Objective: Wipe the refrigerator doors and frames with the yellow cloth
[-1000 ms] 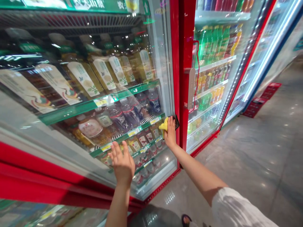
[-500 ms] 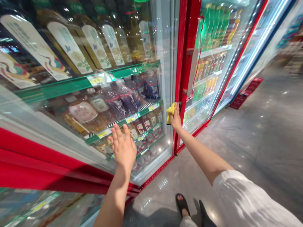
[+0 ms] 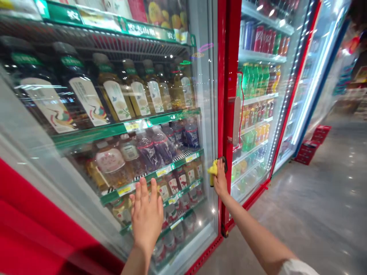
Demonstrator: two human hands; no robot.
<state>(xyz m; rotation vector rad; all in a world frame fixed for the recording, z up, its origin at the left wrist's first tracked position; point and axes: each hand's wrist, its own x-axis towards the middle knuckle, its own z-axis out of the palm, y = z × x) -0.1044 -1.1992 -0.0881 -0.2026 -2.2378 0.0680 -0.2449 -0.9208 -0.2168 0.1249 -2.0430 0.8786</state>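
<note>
My right hand (image 3: 220, 178) grips a yellow cloth (image 3: 213, 172) against the red frame (image 3: 225, 114) of a glass cooler door, beside a small black door fitting (image 3: 223, 163). My left hand (image 3: 146, 215) is open, its palm toward the glass door (image 3: 57, 160) with fingers spread, and holds nothing. It appears to be on or very near the glass. Behind the glass stand shelves of amber bottles with white labels (image 3: 117, 99) and bottles with purple labels (image 3: 146, 151).
To the right stands another cooler door with a grey handle (image 3: 236, 121), green bottles (image 3: 255, 80) and red cans (image 3: 259, 38). Red crates (image 3: 311, 147) sit by the coolers on a polished grey floor (image 3: 309, 214). A white sleeve (image 3: 298, 268) shows at the bottom edge.
The view has swung upward and to the right, showing higher shelves and losing my feet. My right hand keeps the yellow cloth at the door frame, and my left hand stays open.
</note>
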